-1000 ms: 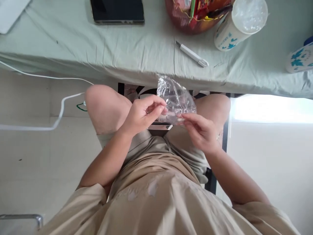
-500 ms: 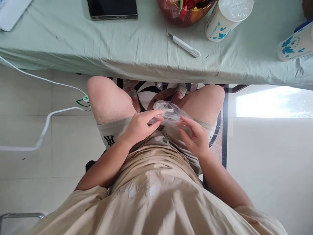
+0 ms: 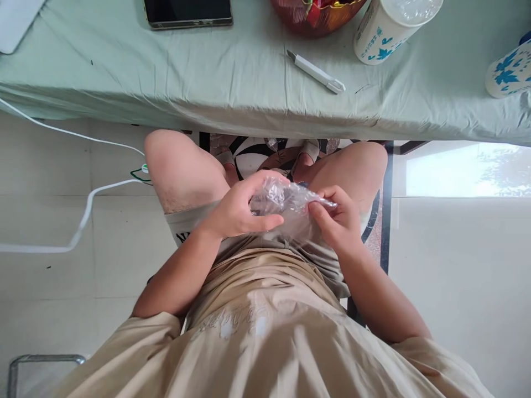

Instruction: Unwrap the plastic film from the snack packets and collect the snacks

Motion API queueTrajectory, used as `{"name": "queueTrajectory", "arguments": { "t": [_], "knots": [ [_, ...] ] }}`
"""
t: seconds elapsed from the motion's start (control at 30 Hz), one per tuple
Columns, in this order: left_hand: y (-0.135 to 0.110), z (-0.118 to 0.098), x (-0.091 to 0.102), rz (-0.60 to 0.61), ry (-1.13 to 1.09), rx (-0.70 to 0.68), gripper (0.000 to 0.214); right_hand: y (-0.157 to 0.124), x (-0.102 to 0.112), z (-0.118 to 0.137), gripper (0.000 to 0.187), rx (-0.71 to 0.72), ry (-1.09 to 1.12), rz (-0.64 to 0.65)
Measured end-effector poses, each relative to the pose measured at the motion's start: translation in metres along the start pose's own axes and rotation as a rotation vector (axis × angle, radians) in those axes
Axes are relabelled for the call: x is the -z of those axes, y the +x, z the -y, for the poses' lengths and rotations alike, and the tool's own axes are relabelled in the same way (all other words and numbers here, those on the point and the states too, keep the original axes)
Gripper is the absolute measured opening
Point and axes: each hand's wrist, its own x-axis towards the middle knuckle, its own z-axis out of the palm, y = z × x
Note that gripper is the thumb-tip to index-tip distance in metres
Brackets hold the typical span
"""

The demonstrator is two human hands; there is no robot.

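Light, even tension would best protect the plastic bag (image 3: pixel 282 202): the right hand (image 3: pixel 342 221) has its grip pinching the edge at three o'clock; the left hand (image 3: pixel 236 209), thumb and fingers spread, cups nine o'clock. Held above the lap (image 3: pixel 317 257), the bag looks clear, thin, crumpled and shiny.

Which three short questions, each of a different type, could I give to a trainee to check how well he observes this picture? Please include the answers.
1. What does the right hand pinch?
A) the white cable
B) the clear plastic
C) the phone

2. True or false: the white tool lies on the green cloth.

3. Fill in: just to the right of the red bowl stands a paper ____ with blue leaves printed on it.

Key: 1. B; 2. True; 3. cup
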Motion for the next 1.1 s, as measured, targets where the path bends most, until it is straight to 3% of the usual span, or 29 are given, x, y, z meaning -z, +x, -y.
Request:
{"name": "queueTrajectory", "arguments": {
  "t": [0.07,0.13,0.23,0.33,0.53,0.67,0.73,0.8,0.9,1.03,1.1],
  "knots": [
    [0.005,0.002,-0.005,0.003,-0.184,0.136,0.051,0.007,-0.004,0.000,0.026,-0.052,0.155,-0.116],
    [0.010,0.007,-0.012,-0.090,-0.322,0.212,0.039,0.014,-0.008,-0.002,0.046,-0.062,0.267,-0.181],
    [0.016,0.014,-0.019,-0.199,-0.456,0.214,0.038,0.018,-0.011,-0.004,0.065,-0.084,0.351,0.003],
    [0.019,0.017,-0.018,-0.253,-0.480,0.216,0.038,0.016,-0.011,-0.004,0.050,-0.180,0.376,0.188],
    [0.021,0.020,0.003,-0.399,-0.408,0.218,0.031,0.015,-0.011,-0.009,0.044,-0.200,0.398,0.076],
    [0.024,0.022,0.010,-0.511,-0.537,0.220,0.037,0.016,-0.014,-0.009,0.041,-0.156,0.404,0.076],
    [0.023,0.023,0.009,-0.440,-0.607,0.286,0.052,0.015,-0.016,-0.009,0.041,-0.165,0.398,0.078],
    [0.022,0.024,0.005,-0.280,-0.618,0.373,0.065,0.013,-0.017,-0.009,0.043,-0.190,0.377,0.089],
    [0.020,0.025,0.000,-0.091,-0.511,0.467,0.055,0.011,-0.016,-0.011,0.046,-0.202,0.355,0.112],
    [0.019,0.025,-0.002,-0.117,-0.383,0.438,0.037,0.009,-0.012,-0.016,0.047,-0.204,0.323,0.061],
    [0.019,0.023,-0.001,-0.039,-0.420,0.422,0.042,0.009,-0.010,-0.019,0.047,-0.209,0.333,0.037]
  ]
}}
